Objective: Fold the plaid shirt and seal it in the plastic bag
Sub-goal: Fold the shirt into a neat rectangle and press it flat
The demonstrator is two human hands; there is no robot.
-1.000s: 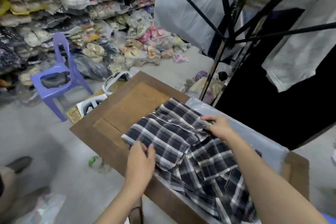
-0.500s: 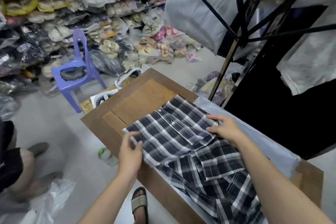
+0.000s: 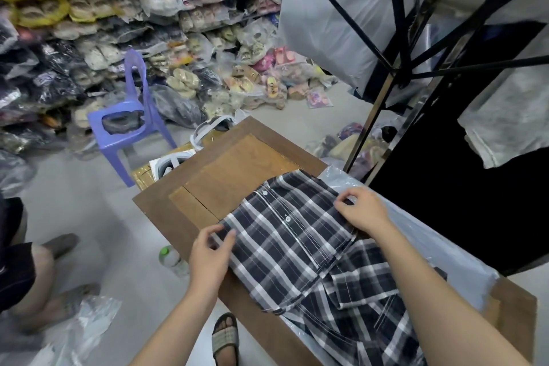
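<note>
A dark navy and white plaid shirt (image 3: 294, 243) lies across the brown wooden table (image 3: 237, 163), its buttoned front up and its lower part folded over. My left hand (image 3: 209, 255) pinches the shirt's near-left corner between thumb and fingers. My right hand (image 3: 364, 211) pinches the far edge of the same folded panel. A clear plastic bag (image 3: 439, 249) lies flat under and beyond the shirt, along the table's right side.
A purple plastic chair (image 3: 130, 121) stands on the floor to the left, before shelves of bagged shoes. A black garment rack (image 3: 395, 74) with hanging clothes rises behind the table. Another person's legs (image 3: 38, 270) are at the far left. A bottle (image 3: 173, 260) lies under the table edge.
Both hands have shifted outward to the edges of the folded panel, which now lies flatter and wider. The camera has tilted, so the table sits lower in view.
</note>
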